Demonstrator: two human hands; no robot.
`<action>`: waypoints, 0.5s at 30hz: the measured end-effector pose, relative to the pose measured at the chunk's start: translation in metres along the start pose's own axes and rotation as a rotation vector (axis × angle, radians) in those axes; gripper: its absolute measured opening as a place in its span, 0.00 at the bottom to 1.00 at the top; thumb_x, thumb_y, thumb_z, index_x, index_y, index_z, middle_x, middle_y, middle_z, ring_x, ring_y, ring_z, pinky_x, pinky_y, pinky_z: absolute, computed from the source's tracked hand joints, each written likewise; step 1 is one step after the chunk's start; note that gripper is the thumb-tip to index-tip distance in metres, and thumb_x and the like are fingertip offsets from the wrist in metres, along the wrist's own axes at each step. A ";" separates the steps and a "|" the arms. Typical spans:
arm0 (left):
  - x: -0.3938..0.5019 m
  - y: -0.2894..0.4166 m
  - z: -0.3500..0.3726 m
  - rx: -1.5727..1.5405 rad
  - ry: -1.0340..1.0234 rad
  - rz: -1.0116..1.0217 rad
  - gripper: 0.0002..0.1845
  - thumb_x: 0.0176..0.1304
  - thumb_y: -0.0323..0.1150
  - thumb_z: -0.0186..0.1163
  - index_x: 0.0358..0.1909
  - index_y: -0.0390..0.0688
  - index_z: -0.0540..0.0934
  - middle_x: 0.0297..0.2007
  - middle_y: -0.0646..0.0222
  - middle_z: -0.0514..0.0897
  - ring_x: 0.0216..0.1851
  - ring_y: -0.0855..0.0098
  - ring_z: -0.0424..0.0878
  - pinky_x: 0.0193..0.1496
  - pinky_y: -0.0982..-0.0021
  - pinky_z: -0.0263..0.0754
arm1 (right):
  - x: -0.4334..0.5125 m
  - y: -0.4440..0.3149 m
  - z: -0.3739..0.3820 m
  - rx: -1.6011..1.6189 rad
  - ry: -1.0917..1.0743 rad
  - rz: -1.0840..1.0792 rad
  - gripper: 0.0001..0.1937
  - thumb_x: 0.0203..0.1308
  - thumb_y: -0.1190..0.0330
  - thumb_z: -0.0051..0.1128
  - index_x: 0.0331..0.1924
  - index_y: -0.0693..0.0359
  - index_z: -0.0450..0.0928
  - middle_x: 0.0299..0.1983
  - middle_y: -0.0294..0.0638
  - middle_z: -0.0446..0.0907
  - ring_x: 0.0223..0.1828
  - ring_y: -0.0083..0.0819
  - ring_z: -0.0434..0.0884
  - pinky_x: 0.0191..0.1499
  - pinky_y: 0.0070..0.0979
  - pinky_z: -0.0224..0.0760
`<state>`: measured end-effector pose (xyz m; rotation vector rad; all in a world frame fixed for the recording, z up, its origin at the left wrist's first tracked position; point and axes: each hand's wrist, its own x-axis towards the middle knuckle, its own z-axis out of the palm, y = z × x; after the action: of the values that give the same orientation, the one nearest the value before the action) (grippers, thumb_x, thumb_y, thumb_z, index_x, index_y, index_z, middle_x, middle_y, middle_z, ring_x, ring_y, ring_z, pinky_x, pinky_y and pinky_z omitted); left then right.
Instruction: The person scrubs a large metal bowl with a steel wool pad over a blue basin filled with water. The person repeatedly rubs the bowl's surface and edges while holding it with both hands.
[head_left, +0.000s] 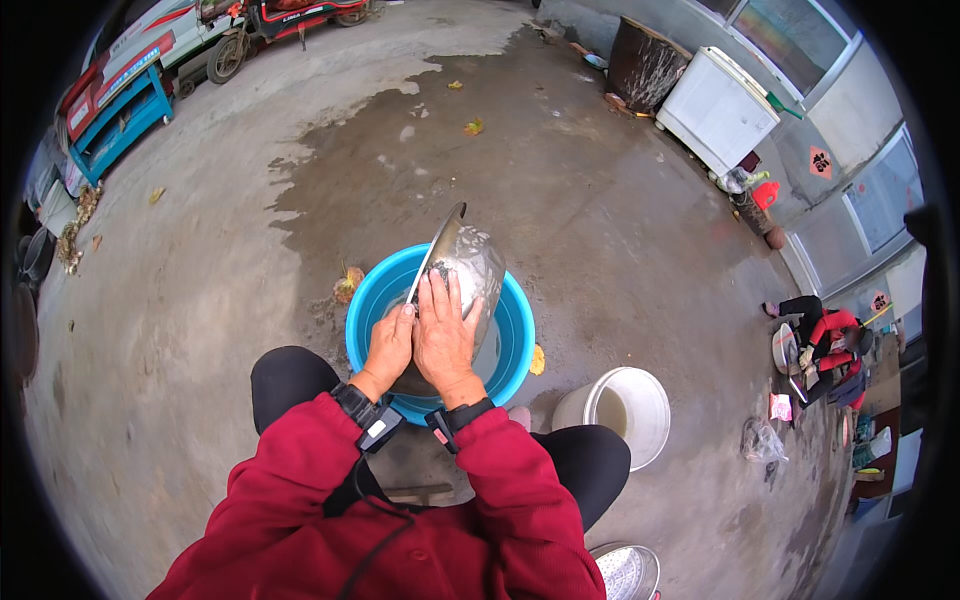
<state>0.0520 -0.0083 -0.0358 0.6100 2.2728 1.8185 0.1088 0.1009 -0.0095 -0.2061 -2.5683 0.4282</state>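
Note:
A metal basin (476, 259), wet and shiny, is tipped on its side over a blue plastic tub (517, 330). My left hand (388, 343) grips its rim at the near left. Flat against the basin's outer surface lies my right hand (446, 330), its thumb spread to the right. Something dark shows at its fingertips; whether a scouring pad lies under the palm cannot be told. Greyish water (491, 352) shows inside the tub, which stands on the ground between my knees. Both wrists wear black straps with small devices.
Right of my knee, a white bucket (649, 416) holds cloudy liquid. A perforated metal tray (626, 574) lies below it. A seated person (829, 341) handles a basin at far right. A white appliance (720, 109) stands by the wall, a three-wheeler (255, 34) at upper left. Wet concrete (390, 165) surrounds the tub.

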 end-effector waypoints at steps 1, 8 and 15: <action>-0.001 -0.001 -0.001 0.044 0.003 -0.021 0.24 0.80 0.47 0.45 0.46 0.35 0.81 0.34 0.50 0.84 0.36 0.54 0.82 0.43 0.61 0.76 | 0.017 0.006 -0.002 0.025 0.019 0.018 0.31 0.66 0.65 0.54 0.73 0.60 0.64 0.76 0.44 0.61 0.79 0.49 0.54 0.71 0.72 0.42; 0.000 -0.011 0.008 -0.311 0.009 -0.050 0.26 0.81 0.46 0.43 0.51 0.32 0.80 0.44 0.54 0.86 0.45 0.64 0.82 0.53 0.66 0.74 | -0.015 -0.006 0.006 -0.043 -0.035 -0.022 0.31 0.65 0.64 0.53 0.73 0.58 0.65 0.76 0.43 0.61 0.79 0.48 0.54 0.70 0.74 0.42; -0.003 -0.018 0.009 -0.238 -0.058 -0.134 0.26 0.82 0.47 0.43 0.51 0.32 0.79 0.47 0.58 0.83 0.48 0.70 0.78 0.56 0.68 0.72 | -0.057 -0.011 0.015 -0.167 -0.052 -0.041 0.30 0.64 0.65 0.52 0.72 0.57 0.68 0.77 0.41 0.59 0.80 0.46 0.54 0.68 0.75 0.44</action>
<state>0.0543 -0.0047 -0.0553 0.4533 1.9697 1.9380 0.1490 0.0737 -0.0449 -0.2035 -2.6553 0.2065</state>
